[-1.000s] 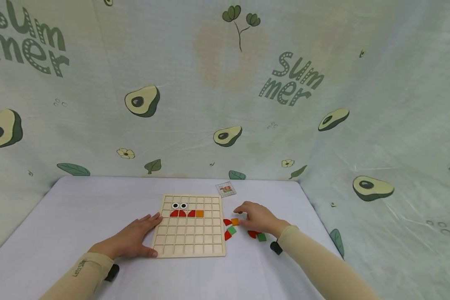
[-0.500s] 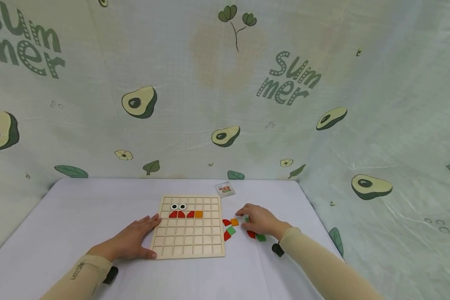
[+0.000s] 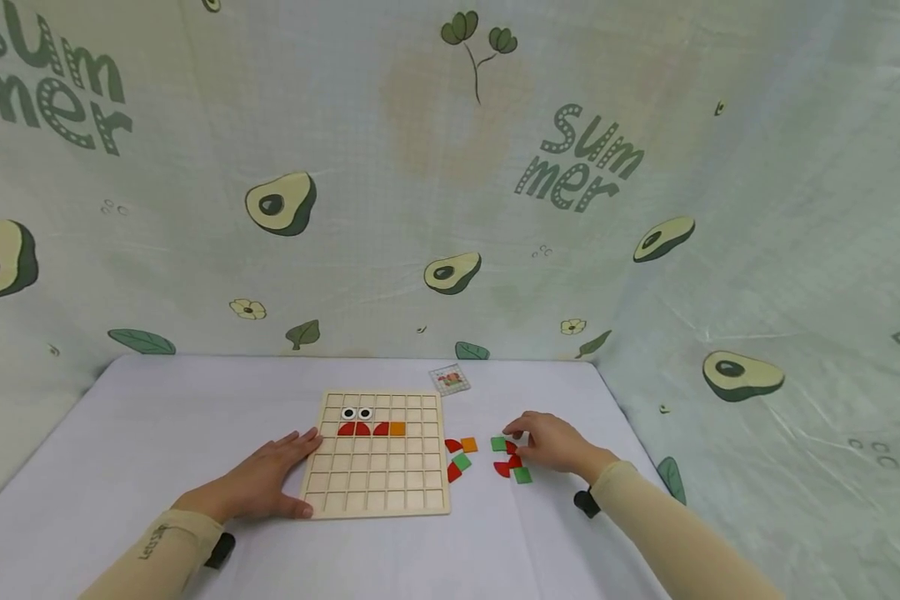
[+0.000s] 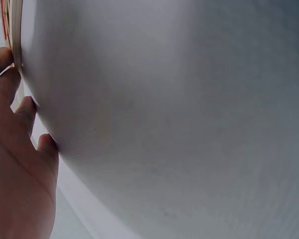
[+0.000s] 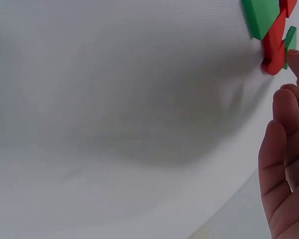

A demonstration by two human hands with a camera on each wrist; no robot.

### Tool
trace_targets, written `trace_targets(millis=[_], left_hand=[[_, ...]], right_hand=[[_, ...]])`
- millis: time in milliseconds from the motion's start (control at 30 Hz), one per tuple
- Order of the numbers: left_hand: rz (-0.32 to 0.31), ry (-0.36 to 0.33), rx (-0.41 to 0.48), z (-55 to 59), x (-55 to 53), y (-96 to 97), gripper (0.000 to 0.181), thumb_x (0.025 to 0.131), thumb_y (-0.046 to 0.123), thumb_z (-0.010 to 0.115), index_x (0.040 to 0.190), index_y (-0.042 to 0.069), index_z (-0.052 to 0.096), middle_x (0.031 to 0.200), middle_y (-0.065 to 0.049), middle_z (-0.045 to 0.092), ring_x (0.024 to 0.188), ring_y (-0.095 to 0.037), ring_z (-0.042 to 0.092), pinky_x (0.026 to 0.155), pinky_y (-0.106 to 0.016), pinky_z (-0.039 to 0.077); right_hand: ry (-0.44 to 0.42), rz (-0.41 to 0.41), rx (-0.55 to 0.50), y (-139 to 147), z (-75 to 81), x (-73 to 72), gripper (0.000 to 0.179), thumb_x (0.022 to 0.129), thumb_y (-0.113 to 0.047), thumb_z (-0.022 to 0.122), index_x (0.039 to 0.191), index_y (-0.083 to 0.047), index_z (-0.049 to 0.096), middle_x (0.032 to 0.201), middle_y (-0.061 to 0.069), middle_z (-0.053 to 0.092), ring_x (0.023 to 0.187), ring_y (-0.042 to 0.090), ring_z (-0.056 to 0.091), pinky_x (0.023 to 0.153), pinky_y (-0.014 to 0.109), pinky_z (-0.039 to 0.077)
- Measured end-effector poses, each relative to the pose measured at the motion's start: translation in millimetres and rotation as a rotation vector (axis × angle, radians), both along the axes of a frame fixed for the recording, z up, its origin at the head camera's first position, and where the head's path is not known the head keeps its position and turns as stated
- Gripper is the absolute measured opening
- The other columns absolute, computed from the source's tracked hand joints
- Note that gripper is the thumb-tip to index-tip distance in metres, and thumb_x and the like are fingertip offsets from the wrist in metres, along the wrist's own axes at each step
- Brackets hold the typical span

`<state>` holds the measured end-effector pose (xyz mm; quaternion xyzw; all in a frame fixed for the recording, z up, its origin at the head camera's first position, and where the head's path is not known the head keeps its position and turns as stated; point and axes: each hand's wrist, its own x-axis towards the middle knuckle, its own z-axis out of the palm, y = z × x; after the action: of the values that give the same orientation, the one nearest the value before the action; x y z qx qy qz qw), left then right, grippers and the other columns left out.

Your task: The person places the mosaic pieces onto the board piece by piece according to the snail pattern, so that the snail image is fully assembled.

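My left hand (image 3: 255,482) rests against the left edge of a wooden grid board (image 3: 378,479), fingers spread; in the left wrist view its fingertips touch the board's side. On the board sit two eye tiles (image 3: 357,413), several red quarter-circle tiles (image 3: 346,429) and an orange square tile (image 3: 397,429). To the right, my right hand (image 3: 555,442) hovers at a small cluster, its thumb and fingers apart with no tile seen between them. That cluster has red tiles (image 3: 502,469), a green square tile (image 3: 498,444) and another green tile (image 3: 523,476). The thumb tip is close to a red tile.
Between board and cluster lie another orange tile (image 3: 468,445), a light green tile (image 3: 461,461) and red tiles (image 3: 453,472). A picture card (image 3: 450,379) lies beyond the board's far right corner. A patterned curtain (image 3: 375,317) stands behind the white table (image 3: 217,400).
My right hand has moved to the right, uncovering the red and green tiles that were beneath it. The left hand stays at the board's edge, and the tiles on the board are the same.
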<state>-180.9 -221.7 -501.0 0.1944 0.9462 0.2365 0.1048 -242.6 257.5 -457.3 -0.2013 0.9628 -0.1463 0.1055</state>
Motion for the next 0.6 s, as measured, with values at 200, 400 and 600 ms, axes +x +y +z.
trace_targets(millis=[200,400,600], left_hand=[[-0.001,0.006,0.005,-0.4,-0.3,-1.5,0.113,0.062,0.056,0.088,0.151,0.004,0.041,0.159,-0.014,0.032,0.144,-0.044,0.026,0.113,-0.064,0.021],[0.001,0.003,0.022,-1.9,-0.6,-1.7,0.114,0.061,0.057,0.088,0.151,0.004,0.041,0.159,-0.013,0.032,0.144,-0.043,0.025,0.114,-0.064,0.02],[-0.008,0.012,0.024,-3.4,-1.7,-2.1,0.114,0.062,0.057,0.087,0.151,0.004,0.041,0.159,-0.014,0.032,0.144,-0.044,0.025,0.114,-0.064,0.02]], right_hand=[[0.03,0.002,-0.013,5,-7.9,1.6,0.028,0.089,-0.017,0.076,0.117,-0.018,0.073,0.104,-0.006,0.063,0.094,0.015,0.057,0.085,0.035,0.054],[0.048,-0.011,0.02,0,-14.4,-3.9,0.026,0.088,-0.021,0.077,0.114,-0.018,0.073,0.096,-0.008,0.061,0.087,0.012,0.055,0.082,0.034,0.054],[0.092,-0.052,0.053,1,-19.3,-11.3,0.024,0.089,-0.021,0.076,0.112,-0.019,0.074,0.094,-0.009,0.061,0.084,0.011,0.054,0.083,0.033,0.053]])
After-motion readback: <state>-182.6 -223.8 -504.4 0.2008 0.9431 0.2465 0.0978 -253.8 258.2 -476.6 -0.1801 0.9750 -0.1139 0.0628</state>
